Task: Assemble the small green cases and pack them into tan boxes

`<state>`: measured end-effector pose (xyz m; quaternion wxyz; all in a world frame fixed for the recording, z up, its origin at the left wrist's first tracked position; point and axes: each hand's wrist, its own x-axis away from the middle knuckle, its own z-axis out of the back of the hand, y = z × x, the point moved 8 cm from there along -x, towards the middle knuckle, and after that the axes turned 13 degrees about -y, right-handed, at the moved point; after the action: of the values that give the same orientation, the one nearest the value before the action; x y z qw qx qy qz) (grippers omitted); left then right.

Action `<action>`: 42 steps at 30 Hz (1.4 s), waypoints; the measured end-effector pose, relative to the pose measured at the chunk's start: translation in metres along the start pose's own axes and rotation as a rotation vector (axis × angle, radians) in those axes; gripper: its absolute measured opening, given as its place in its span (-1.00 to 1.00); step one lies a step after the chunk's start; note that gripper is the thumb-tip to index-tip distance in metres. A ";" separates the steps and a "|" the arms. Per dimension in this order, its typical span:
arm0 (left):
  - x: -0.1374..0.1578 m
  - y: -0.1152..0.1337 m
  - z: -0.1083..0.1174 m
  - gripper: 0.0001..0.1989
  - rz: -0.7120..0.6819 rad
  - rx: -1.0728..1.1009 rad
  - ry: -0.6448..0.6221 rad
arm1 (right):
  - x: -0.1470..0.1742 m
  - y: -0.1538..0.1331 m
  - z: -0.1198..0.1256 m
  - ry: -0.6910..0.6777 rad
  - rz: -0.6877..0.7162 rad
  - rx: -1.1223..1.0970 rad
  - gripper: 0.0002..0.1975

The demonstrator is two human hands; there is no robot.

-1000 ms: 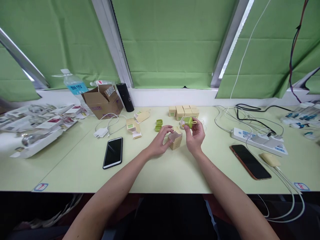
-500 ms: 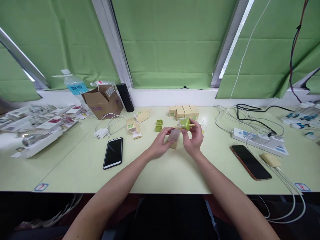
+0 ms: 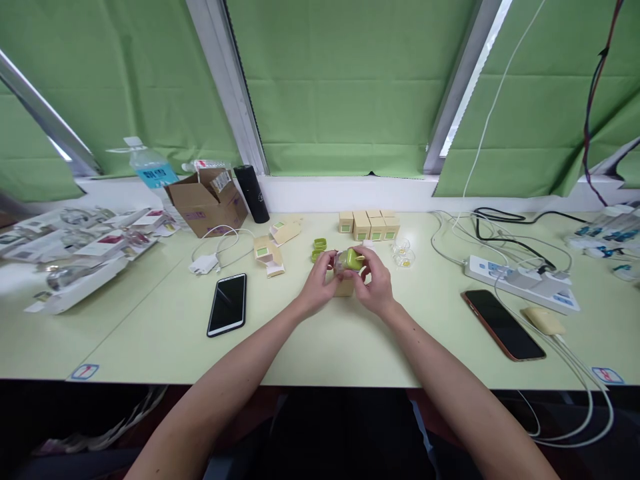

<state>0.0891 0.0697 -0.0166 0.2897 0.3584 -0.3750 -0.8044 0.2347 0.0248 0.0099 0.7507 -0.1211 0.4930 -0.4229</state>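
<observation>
My right hand (image 3: 374, 281) is closed on a small green lid (image 3: 354, 259) with a pale loop at its end, held tilted. Fingers of my left hand (image 3: 318, 285) are closed around a small clear container (image 3: 341, 262), which meets the lid's left side. Whether the two are joined I cannot tell. Just below both hands a small kraft box (image 3: 344, 289) shows in part. Behind my left hand stand two small green open cups (image 3: 320, 244), one partly covered by the fingers.
Kraft boxes (image 3: 361, 227) stand in a row at the back, with clear plastic pieces (image 3: 403, 255) to their right. Opened kraft packaging (image 3: 269, 252), a charger (image 3: 204, 264) and a phone (image 3: 227, 305) lie left. Right are a power strip (image 3: 520, 283) and another phone (image 3: 503, 325).
My right hand has moved left and slightly down with the green lid, bringing it against the clear container in my left hand. The clear pieces behind the right hand now show.
</observation>
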 end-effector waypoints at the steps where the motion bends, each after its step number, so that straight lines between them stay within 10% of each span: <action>1: 0.000 -0.001 0.001 -0.67 0.002 -0.008 0.006 | 0.000 0.001 0.001 0.001 -0.011 0.011 -0.59; 17: 0.002 0.006 0.001 -0.50 -0.049 -0.005 -0.003 | -0.004 -0.002 -0.007 -0.187 0.010 0.322 -0.67; 42: 0.001 -0.002 0.000 -0.48 -0.037 -0.024 -0.006 | -0.003 0.035 -0.015 -0.065 -0.208 -0.103 -0.83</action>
<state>0.0884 0.0697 -0.0186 0.2781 0.3594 -0.3595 -0.8150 0.2394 0.0520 -0.0159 0.7111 -0.2236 0.4743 -0.4683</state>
